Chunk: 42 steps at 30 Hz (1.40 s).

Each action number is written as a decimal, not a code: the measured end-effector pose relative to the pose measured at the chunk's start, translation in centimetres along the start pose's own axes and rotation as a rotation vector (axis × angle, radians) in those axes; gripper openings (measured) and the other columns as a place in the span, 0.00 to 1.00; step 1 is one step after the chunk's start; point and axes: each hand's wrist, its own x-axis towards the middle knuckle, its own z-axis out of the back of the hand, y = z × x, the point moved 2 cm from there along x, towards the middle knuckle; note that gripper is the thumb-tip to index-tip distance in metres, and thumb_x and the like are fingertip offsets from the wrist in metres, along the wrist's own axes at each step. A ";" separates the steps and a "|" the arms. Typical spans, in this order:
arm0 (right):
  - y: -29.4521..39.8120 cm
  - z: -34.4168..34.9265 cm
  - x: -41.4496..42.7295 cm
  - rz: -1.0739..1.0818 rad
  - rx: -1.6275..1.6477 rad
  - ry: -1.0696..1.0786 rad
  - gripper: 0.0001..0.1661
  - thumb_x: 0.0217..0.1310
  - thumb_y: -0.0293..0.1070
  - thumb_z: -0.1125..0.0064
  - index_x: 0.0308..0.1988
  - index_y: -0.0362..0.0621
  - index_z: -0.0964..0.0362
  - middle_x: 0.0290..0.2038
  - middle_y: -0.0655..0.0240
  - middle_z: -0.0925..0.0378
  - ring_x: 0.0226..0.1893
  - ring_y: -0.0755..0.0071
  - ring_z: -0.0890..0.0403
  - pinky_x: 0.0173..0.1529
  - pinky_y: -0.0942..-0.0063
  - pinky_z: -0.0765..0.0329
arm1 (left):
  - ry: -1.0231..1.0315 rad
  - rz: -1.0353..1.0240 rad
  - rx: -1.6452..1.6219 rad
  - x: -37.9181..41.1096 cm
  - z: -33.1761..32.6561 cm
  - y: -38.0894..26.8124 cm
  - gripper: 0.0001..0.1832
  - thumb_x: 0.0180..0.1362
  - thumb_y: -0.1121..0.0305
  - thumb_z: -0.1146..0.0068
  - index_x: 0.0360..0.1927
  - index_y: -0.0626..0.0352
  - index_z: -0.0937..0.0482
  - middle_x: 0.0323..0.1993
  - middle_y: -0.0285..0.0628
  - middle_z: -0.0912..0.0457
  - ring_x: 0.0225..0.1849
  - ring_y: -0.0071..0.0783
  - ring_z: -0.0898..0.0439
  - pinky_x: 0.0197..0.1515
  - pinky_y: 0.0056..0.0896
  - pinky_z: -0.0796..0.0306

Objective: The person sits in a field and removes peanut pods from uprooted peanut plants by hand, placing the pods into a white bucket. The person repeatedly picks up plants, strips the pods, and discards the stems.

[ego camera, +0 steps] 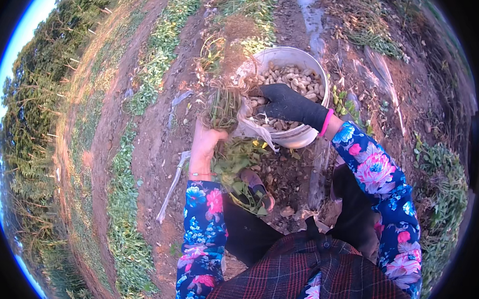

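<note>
A bundle of uprooted peanut plants (222, 107) is gripped by its green stems in my bare left hand (209, 138). Its leaves hang down below the fist, and its tangled, blurred roots point up and over the bucket's left side. My right hand (286, 101), in a black glove with a pink cuff, is over the white bucket (299, 141), with its fingertips at the roots. What those fingers hold, if anything, is hidden. Inside the bucket lies a heap of unshelled peanuts (295, 78). A whitish plastic sheet (254, 128) drapes at the bucket's near left rim.
The bucket stands on bare soil before my feet, near a shoe (258, 187). Rows of green plants (133, 173) run along the left. Strips of plastic film (175, 186) lie on the soil. Piles of pulled plants (443, 196) lie to the right.
</note>
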 end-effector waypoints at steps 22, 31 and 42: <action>1.0 1.2 0.0 -0.090 -0.465 0.030 0.15 0.46 0.44 0.48 0.26 0.42 0.28 0.24 0.54 0.26 0.29 0.51 0.23 0.33 0.57 0.29 | -0.089 -0.049 0.170 0.6 0.1 1.9 0.23 0.29 0.86 0.46 0.37 0.69 0.27 0.32 0.42 0.22 0.34 0.29 0.24 0.38 0.27 0.31; 0.0 1.0 -0.6 -0.050 -0.630 -0.095 0.09 0.42 0.38 0.48 0.22 0.45 0.28 0.21 0.59 0.27 0.24 0.53 0.24 0.28 0.58 0.29 | -0.085 -0.055 0.183 0.4 -1.2 0.8 0.20 0.29 0.84 0.44 0.34 0.69 0.26 0.30 0.42 0.21 0.32 0.28 0.24 0.38 0.26 0.31; -2.0 4.1 -1.9 -0.194 -0.754 -0.221 0.17 0.47 0.40 0.44 0.37 0.43 0.30 0.38 0.59 0.29 0.42 0.56 0.29 0.41 0.58 0.31 | -0.203 -0.004 -0.094 0.3 1.6 1.9 0.28 0.25 0.90 0.52 0.38 0.64 0.30 0.29 0.37 0.26 0.29 0.27 0.27 0.26 0.25 0.33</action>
